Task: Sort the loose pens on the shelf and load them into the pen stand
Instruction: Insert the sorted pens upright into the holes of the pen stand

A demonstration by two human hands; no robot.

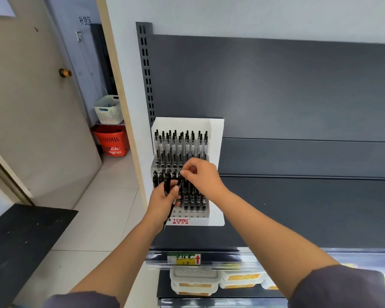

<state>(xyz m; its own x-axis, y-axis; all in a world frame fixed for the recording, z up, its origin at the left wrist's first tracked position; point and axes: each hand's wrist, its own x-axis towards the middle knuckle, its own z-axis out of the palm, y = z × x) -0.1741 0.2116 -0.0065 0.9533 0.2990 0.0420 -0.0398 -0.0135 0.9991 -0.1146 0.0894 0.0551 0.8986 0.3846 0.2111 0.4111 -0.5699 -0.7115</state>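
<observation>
While pinching 1 black pen (181,183) by its top in the right hand (203,176) at the front rows of the pen stand (217,152), with the left hand (162,201) curled round the spare pens (167,185) just beside, keep it upright, line up a free hole and ease straight down.

Pen stand (216,138) at left end of shelf (298,210), backed against rear panel (276,85). Left hand (161,202) holds bunch of pens (167,184) before the stand's left side; right hand (203,176), just beside, pinches a pen (180,185) over the front rows. Price tag (183,258) on shelf edge below; boxes (195,283) on lower shelf.
</observation>
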